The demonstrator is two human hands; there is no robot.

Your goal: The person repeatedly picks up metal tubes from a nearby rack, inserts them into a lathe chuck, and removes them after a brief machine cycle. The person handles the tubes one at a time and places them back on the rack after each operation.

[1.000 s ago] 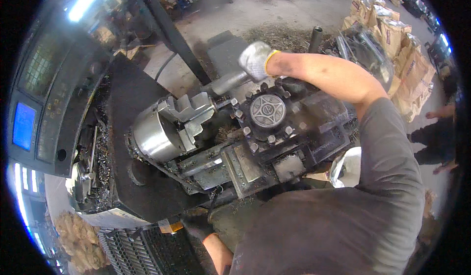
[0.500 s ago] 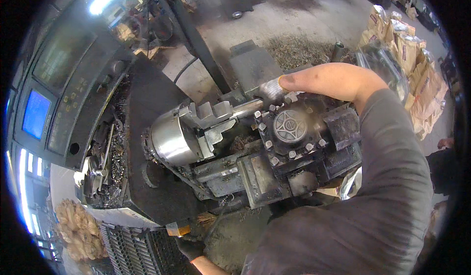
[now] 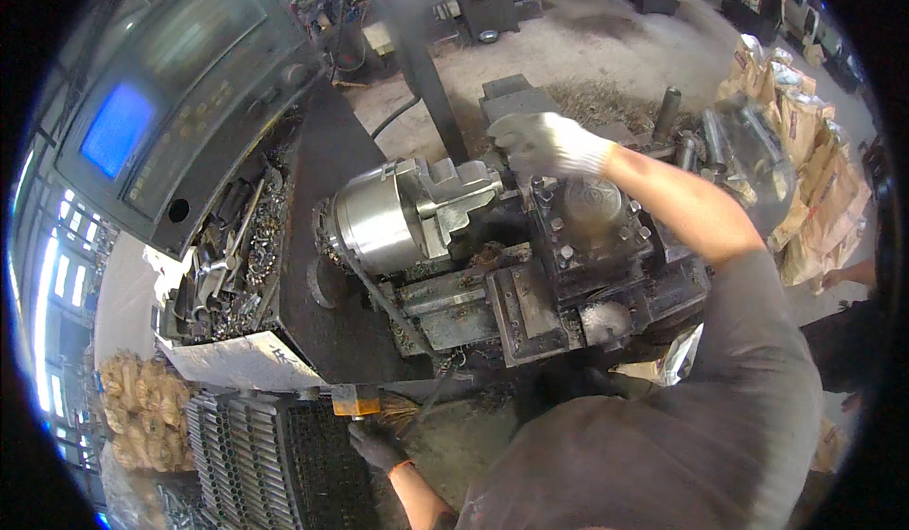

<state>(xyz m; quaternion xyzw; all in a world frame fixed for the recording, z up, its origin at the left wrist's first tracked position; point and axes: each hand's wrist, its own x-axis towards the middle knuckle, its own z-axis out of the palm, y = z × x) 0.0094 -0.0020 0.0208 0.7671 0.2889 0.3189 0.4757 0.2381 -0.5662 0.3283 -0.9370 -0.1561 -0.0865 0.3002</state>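
My right hand (image 3: 554, 144), in a white knit glove, hovers just above the lathe's square tool post (image 3: 592, 237). Its fingers are curled toward the chuck, and whatever they may hold is hidden. Left of it stands the shiny steel chuck (image 3: 374, 216) with stepped jaws (image 3: 454, 194). Low in the view, my left hand (image 3: 379, 449) wears a dark glove, its fingertips close to a small metal knob beneath an orange box (image 3: 355, 401). Those fingers blend into the dark behind them, so their grip is unclear.
A control panel with a blue screen (image 3: 118, 130) leans at the left, above a tray of tools and metal chips (image 3: 227, 256). Racked metal tubes (image 3: 237, 454) stand below. Brown paper sacks (image 3: 805, 151) line the right, where another person's hand (image 3: 847, 276) shows.
The view has shifted, moving the machine up and right in it. My right hand has lifted over the tool post; the shiny bar between jaws and hand no longer shows. My left hand stays near the orange box.
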